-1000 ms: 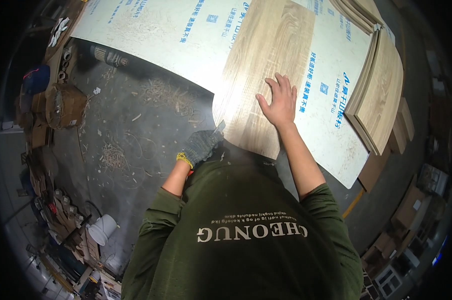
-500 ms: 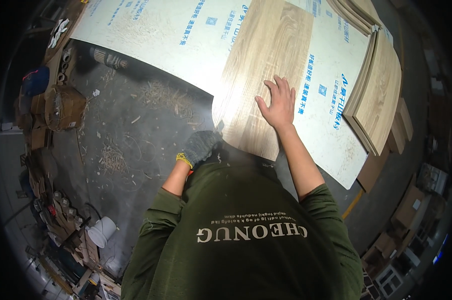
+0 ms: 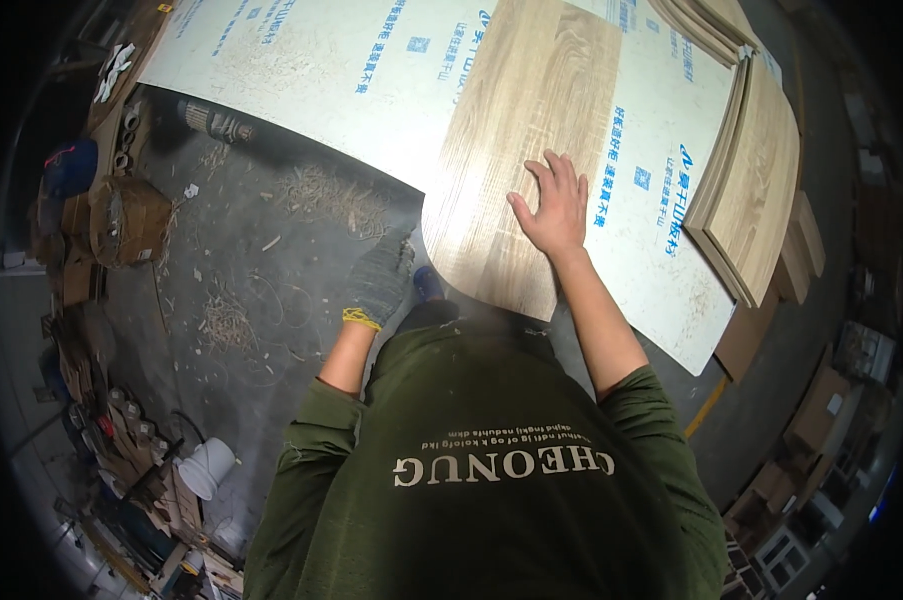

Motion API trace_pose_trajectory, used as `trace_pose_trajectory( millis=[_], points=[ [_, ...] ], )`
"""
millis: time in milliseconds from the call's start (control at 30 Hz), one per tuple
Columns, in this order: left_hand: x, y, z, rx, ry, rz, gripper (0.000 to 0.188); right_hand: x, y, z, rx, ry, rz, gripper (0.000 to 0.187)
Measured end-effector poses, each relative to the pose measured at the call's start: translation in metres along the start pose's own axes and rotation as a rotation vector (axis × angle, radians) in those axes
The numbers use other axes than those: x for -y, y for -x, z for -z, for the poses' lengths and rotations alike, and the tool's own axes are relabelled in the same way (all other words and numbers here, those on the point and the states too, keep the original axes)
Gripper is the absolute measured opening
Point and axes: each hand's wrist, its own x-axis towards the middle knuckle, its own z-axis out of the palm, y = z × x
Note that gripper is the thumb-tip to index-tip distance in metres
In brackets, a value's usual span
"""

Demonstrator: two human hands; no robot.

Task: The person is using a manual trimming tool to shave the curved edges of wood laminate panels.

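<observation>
A long wood-grain board [image 3: 516, 110] with a rounded near-left corner lies on a pale printed sheet, its near end reaching past the sheet's edge. Bare and flat, my right hand [image 3: 556, 205] rests on the board's right part with fingers spread. My left hand [image 3: 379, 280], in a grey knit glove with a yellow cuff, is beside the rounded corner, a short gap to its left. Its fingers look curled together; whatever is in them is hidden.
The pale sheet [image 3: 371, 120] bears blue print. Stacked wood-grain boards [image 3: 756, 190] stand on its right side. Wood shavings [image 3: 336, 200] litter the grey floor at left. A white bucket [image 3: 207, 468] and a cardboard box [image 3: 129, 222] stand farther left.
My left hand has moved left and slightly up, away from the board's rounded corner. My right hand keeps its place on the board.
</observation>
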Motion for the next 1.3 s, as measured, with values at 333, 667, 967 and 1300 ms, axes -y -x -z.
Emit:
trace_pose_trajectory(
  millis=[333,667,967,1300],
  points=[
    [-0.051,0.021,-0.004,0.397,-0.183,-0.033,0.064,-0.002,-0.001,0.002,0.02,0.002,-0.008,0.055],
    [-0.045,0.014,0.011,0.441,-0.194,-0.171,0.071,0.019,0.016,-0.003,0.18,0.124,0.005,0.083],
    [0.037,0.027,0.043,0.059,0.586,0.31,0.057,0.114,0.066,-0.021,0.231,-0.093,0.087,0.091],
    [0.051,0.036,0.013,0.199,0.515,0.297,0.056,0.131,0.064,-0.029,0.112,-0.039,0.002,0.084]
  ],
)
